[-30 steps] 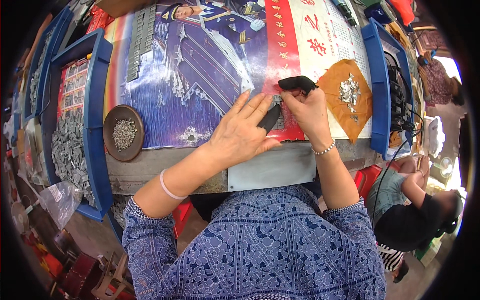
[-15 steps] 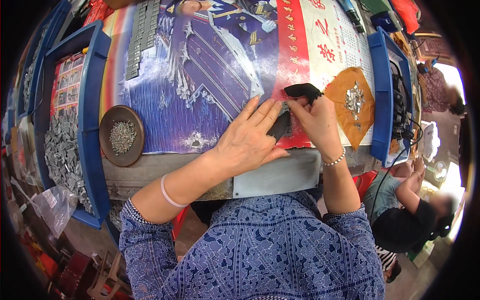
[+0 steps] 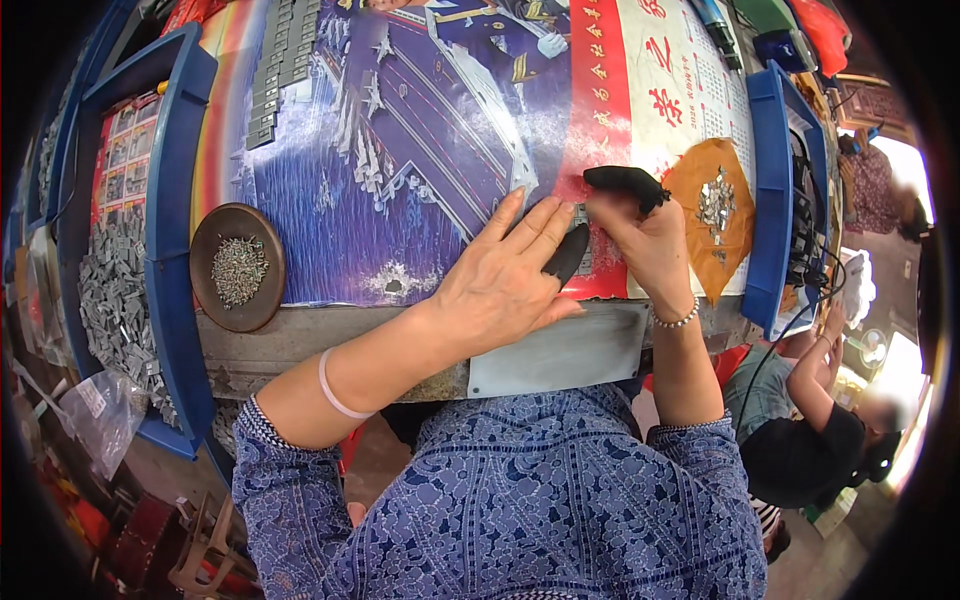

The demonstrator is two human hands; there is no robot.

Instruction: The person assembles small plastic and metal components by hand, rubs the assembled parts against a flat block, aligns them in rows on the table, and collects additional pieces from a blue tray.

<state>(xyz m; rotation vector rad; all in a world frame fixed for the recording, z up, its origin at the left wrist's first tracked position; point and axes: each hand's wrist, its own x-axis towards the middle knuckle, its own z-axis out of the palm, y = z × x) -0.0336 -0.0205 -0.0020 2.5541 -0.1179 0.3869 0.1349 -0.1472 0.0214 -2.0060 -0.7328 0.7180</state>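
Note:
My left hand (image 3: 510,280) lies flat on the poster-covered table (image 3: 400,180), fingers spread, a black cot on its lowest fingertip, pressing down a small grey part (image 3: 580,215) near the red strip. My right hand (image 3: 640,235) is closed beside it, gripping a black-handled tool (image 3: 622,180) whose tip meets that part. An orange sheet (image 3: 715,215) with a heap of small metal pieces lies just right of my right hand.
A brown dish (image 3: 238,268) of tiny metal bits sits at the table's left front. A row of grey parts (image 3: 275,65) lies far left. Blue bins (image 3: 165,200) flank the table; the left bin holds grey parts (image 3: 115,300). Another person (image 3: 830,420) sits low right.
Both hands stay together at the same spot on the table. The view has shifted slightly; the left fingers have slid a little over the part.

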